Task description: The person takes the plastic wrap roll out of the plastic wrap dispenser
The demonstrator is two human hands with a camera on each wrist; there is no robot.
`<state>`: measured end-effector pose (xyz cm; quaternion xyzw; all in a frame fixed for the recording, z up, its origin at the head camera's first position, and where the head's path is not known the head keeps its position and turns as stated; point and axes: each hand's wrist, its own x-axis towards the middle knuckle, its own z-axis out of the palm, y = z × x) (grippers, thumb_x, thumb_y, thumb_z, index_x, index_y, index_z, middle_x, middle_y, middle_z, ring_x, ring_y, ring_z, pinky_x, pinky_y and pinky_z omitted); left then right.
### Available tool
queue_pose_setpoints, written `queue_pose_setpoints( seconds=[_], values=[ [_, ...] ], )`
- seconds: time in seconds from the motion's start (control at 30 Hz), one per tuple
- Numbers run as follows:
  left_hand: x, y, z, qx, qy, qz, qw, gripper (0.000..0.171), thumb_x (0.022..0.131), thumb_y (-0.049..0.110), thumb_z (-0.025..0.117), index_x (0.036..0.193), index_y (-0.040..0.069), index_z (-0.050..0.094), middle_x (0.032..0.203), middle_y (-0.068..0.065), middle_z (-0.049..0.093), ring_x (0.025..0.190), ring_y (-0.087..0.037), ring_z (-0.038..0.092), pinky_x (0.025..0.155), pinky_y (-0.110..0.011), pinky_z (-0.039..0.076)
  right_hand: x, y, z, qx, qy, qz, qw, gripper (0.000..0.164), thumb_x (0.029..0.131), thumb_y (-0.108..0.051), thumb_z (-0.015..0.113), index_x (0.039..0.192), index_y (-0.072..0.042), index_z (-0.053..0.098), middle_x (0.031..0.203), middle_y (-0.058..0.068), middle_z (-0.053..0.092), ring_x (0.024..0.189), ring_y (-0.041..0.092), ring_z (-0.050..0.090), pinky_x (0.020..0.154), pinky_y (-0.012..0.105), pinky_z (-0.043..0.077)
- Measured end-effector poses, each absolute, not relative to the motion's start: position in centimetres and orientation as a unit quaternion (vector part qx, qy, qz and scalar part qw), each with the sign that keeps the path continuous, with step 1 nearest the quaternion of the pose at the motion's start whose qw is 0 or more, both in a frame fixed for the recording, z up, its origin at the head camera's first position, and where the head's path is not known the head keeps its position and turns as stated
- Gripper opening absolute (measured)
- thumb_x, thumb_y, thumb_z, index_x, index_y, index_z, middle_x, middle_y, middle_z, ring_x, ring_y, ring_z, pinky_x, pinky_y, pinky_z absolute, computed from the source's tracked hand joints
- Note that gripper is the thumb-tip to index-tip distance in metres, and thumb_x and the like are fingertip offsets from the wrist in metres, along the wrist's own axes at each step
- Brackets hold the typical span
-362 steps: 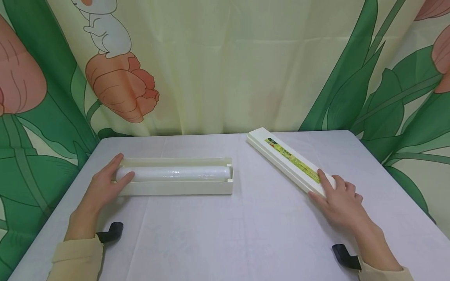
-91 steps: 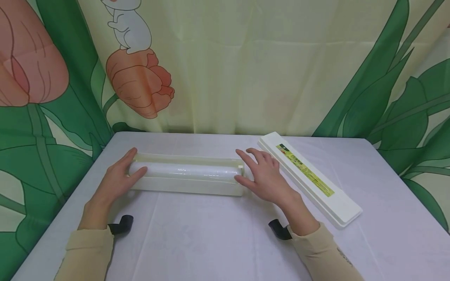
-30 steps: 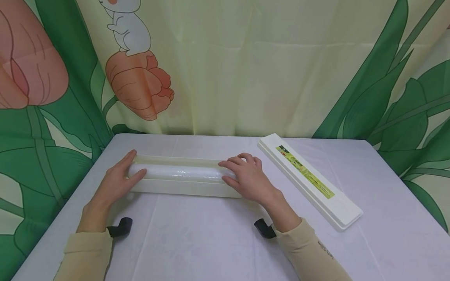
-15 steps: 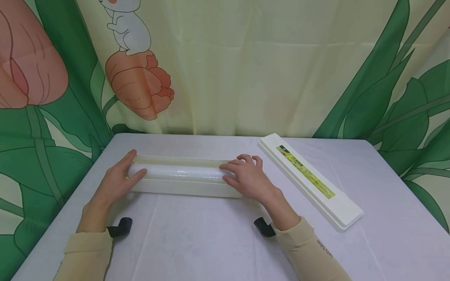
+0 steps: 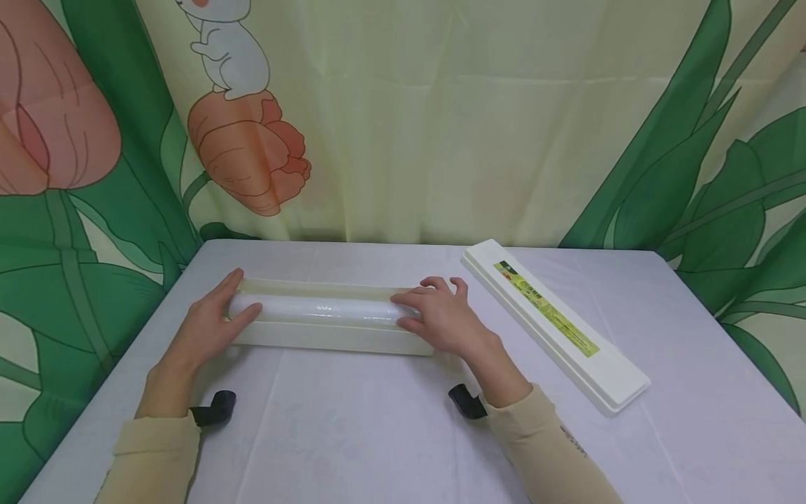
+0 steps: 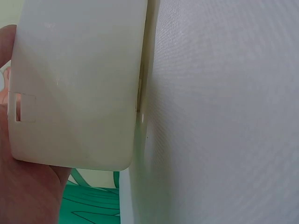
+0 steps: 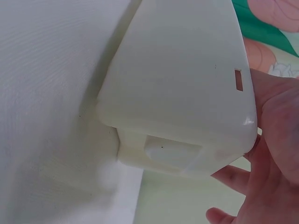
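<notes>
A long white cling film box (image 5: 334,341) lies lidless on the table with a roll of cling film (image 5: 327,308) inside it. At its left end my left hand (image 5: 208,322) holds the box, thumb over the roll's end and fingers at the back corner. The left wrist view shows the box's side (image 6: 79,84) up close, with the palm behind its end. My right hand (image 5: 450,318) is at the other end, thumb and index finger around the roll's right end, the other fingers raised. In the right wrist view the box's outer side (image 7: 173,70) hides those fingertips.
The white lid (image 5: 560,329) with a yellow-green label lies slantwise on the right of the table. A white cloth covers the table (image 5: 352,427). Behind it hangs a patterned curtain (image 5: 403,140). Black camera mounts (image 5: 217,408) stick out from both wrists.
Earlier my right hand was on the lid, which now lies apart. Over the last three seconds that hand has moved left onto the roll's end. The left hand stays at the box's left end.
</notes>
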<state>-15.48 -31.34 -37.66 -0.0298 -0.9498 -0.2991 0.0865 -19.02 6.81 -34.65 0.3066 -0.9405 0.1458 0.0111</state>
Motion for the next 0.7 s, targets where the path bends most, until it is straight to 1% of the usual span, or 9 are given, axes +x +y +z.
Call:
queue_pose_setpoints(
  seconds=[0.17, 0.43, 0.7],
  values=[
    [-15.47, -31.36, -37.6, -0.025, -0.95, -0.301, 0.082, 0.086, 0.1, 0.047, 0.059, 0.159, -0.001, 0.02, 0.163, -0.025, 0.02, 0.147, -0.047, 0.021, 0.112, -0.068, 0.023, -19.18, 6.54, -34.49, 0.295, -0.945, 0.144, -0.007, 0.044, 0.094, -0.032, 0.073, 0.136, -0.021, 0.065, 0.129, -0.003, 0.068, 0.133, 0.03, 0.044, 0.107, 0.065, 0.018],
    [-15.52, -31.36, -37.63, -0.024, -0.95, -0.299, 0.083, 0.086, 0.1, 0.047, 0.06, 0.159, -0.001, 0.02, 0.162, -0.026, 0.02, 0.147, -0.047, 0.021, 0.112, -0.068, 0.023, -19.34, 6.27, -34.4, 0.293, -0.946, 0.141, -0.011, 0.047, 0.09, -0.034, 0.078, 0.135, -0.023, 0.067, 0.122, -0.003, 0.071, 0.134, 0.03, 0.045, 0.107, 0.066, 0.018],
    [-15.5, -31.34, -37.66, -0.022, -0.951, -0.298, 0.081, 0.086, 0.099, 0.047, 0.06, 0.159, -0.002, 0.02, 0.163, -0.025, 0.02, 0.147, -0.047, 0.021, 0.113, -0.068, 0.023, -19.58, 6.15, -34.76, 0.299, -0.944, 0.135, -0.013, 0.049, 0.089, -0.034, 0.079, 0.135, -0.024, 0.066, 0.121, -0.006, 0.071, 0.134, 0.029, 0.046, 0.106, 0.068, 0.019]
  ],
)
